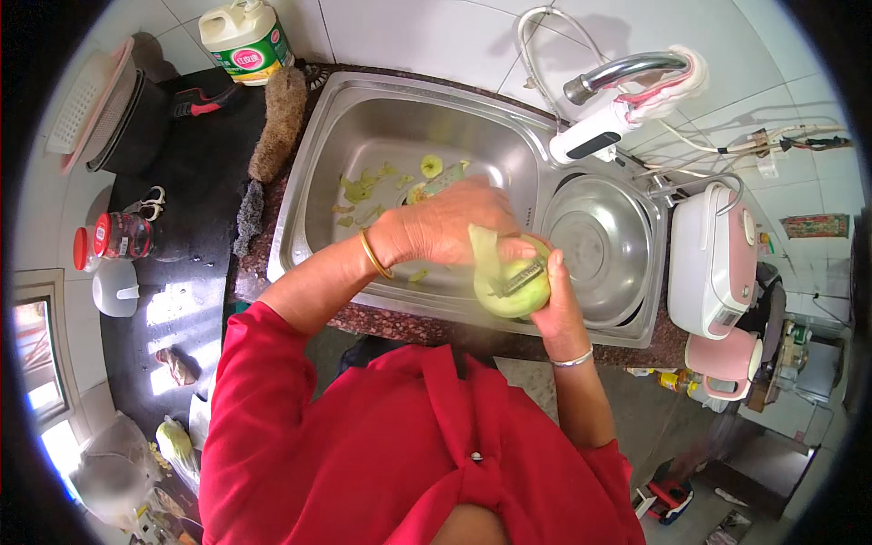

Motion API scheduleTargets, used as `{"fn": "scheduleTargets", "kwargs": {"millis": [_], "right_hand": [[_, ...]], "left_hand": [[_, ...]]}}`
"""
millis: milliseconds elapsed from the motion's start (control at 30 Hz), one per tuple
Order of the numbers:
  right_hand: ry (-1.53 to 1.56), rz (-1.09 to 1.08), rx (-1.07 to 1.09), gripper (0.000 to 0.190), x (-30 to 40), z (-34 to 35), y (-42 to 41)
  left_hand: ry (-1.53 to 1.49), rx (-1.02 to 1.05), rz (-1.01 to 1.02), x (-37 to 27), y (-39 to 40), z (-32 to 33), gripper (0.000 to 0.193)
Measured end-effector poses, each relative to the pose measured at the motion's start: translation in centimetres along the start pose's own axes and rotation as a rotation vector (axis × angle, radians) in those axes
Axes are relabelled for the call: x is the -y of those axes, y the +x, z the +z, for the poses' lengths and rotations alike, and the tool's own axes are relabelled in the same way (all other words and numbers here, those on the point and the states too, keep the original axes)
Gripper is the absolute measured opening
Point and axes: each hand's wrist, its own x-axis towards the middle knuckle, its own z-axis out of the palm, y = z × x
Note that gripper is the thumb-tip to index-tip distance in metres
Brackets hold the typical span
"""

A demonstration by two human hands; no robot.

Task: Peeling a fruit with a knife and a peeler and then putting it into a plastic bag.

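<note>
My left hand, with a gold bangle at the wrist, grips a peeler; its dark metal blade lies against a round, pale green vegetable. A wide strip of peel stands up beside the blade. My right hand, with a silver bangle, holds the vegetable from the right side, over the front rim of a steel sink. Green peelings and a round cut slice lie in the large basin. The peeler's handle is mostly hidden by my left hand.
A steel bowl sits in the smaller basin, below a curved faucet. At the right stands a pink and white appliance. On the left counter are a detergent jug, a brown scrubber, scissors and red-lidded jars.
</note>
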Motion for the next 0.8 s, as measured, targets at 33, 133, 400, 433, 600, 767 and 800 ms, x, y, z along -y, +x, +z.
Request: {"fn": "scheduleTargets", "kwargs": {"millis": [33, 133, 400, 433, 600, 767, 800], "right_hand": [[-0.031, -0.020, 0.011, 0.065, 0.2, 0.0, -0.1], [-0.060, -0.063, 0.079, 0.066, 1.1, 0.2, -0.8], [0.284, 0.008, -0.058, 0.070, -0.1, -1.9, -0.9], [0.364, 0.026, -0.072, 0.076, -0.3, -2.3, -0.5], [0.389, 0.170, -0.144, 0.078, 0.2, -1.6, -0.4], [0.509, 0.194, -0.159, 0.060, -1.2, -1.4, 0.4], [0.510, 0.198, -0.156, 0.060, -1.3, -1.1, 0.3]], "left_hand": [[-0.001, 0.001, 0.000, 0.5, -0.3, 0.0, 0.050], [0.174, 0.032, -0.114, 4.8, -2.9, 1.1, 0.047], [-0.143, 0.030, -0.716, 10.2, -9.0, 6.4, 0.041], [0.204, 0.135, -0.606, 9.8, -8.6, 6.7, 0.044], [-0.187, 0.077, -0.716, 6.2, -6.1, 2.8, 0.044], [-0.122, -0.163, -0.239, 2.2, -3.5, 1.9, 0.048], [-0.058, -0.156, -0.122, 1.3, -3.1, 1.9, 0.049]]}}
